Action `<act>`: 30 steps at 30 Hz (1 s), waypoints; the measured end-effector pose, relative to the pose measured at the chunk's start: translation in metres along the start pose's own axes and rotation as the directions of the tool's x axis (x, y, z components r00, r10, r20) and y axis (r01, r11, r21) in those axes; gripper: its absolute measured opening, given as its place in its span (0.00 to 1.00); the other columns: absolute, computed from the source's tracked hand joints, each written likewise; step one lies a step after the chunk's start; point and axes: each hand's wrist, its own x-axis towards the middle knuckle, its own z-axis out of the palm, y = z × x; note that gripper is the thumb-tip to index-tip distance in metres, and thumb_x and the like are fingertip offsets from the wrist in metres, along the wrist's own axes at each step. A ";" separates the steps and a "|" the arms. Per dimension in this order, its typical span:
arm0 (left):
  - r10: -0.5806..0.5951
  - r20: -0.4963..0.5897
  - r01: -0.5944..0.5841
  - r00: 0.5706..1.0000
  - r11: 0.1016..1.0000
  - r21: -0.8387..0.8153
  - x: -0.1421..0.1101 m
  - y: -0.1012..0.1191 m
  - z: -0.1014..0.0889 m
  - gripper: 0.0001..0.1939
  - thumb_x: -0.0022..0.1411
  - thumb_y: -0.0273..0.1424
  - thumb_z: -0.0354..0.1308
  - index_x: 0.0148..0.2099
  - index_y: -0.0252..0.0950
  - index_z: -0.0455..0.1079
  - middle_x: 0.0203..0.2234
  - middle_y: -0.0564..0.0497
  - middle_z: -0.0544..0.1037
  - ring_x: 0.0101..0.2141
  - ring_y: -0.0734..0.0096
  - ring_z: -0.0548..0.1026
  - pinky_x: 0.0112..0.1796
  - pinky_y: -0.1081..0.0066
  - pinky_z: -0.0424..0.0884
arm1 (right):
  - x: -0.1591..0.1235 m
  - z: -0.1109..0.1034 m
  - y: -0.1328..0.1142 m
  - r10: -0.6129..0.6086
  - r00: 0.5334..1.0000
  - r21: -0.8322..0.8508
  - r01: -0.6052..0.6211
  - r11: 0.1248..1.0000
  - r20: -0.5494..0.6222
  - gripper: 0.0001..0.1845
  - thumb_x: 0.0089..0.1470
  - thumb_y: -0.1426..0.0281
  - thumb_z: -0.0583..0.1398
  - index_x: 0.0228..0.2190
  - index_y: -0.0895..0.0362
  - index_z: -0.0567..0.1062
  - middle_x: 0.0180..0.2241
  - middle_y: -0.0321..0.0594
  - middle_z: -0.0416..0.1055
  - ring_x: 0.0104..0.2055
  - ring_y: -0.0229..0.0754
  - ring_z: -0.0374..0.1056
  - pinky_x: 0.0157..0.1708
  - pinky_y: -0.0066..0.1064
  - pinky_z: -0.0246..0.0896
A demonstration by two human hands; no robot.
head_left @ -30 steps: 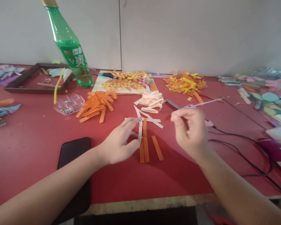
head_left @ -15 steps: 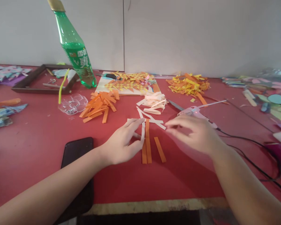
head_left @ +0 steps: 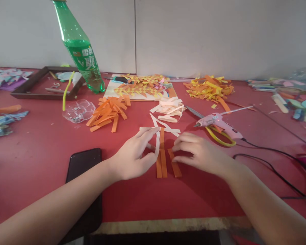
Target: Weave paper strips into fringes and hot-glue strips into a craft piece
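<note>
My left hand (head_left: 134, 154) holds a narrow pale paper strip (head_left: 157, 143), which runs from its index fingertip to its thumb. Beside those fingers two orange paper strips (head_left: 164, 163) lie lengthwise on the table, meeting a crosswise pale strip at their far end. My right hand (head_left: 197, 151) hovers at a separate, shorter orange strip (head_left: 176, 168). Its fingers are curved and apart, with the tips over that strip's upper end; whether they press on it I cannot tell. More loose pale strips (head_left: 165, 124) lie just beyond both hands.
A pink glue gun (head_left: 216, 121) with a black cord lies at right, over yellow-handled scissors (head_left: 220, 137). Piles of orange strips (head_left: 109, 110), pale strips (head_left: 170, 107) and yellow-orange pieces (head_left: 210, 89) stand farther back. A green bottle (head_left: 85, 61), dark frame (head_left: 17, 93) and black phone (head_left: 84, 163) are left.
My right hand has moved left and nearer me, from beside the pale strips to the separate orange strip. The glue gun is now uncovered. My left hand has hardly moved.
</note>
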 end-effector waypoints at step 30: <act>-0.070 -0.280 -0.013 0.957 0.959 -0.284 0.003 0.003 -0.004 0.20 0.65 0.35 0.59 0.57 0.31 0.70 0.31 0.47 0.80 0.34 0.65 0.78 0.45 0.60 0.74 | -0.001 -0.001 -0.004 0.310 0.916 0.113 -0.290 0.950 -0.254 0.11 0.64 0.71 0.52 0.44 0.53 0.71 0.36 0.40 0.79 0.35 0.42 0.76 0.33 0.31 0.67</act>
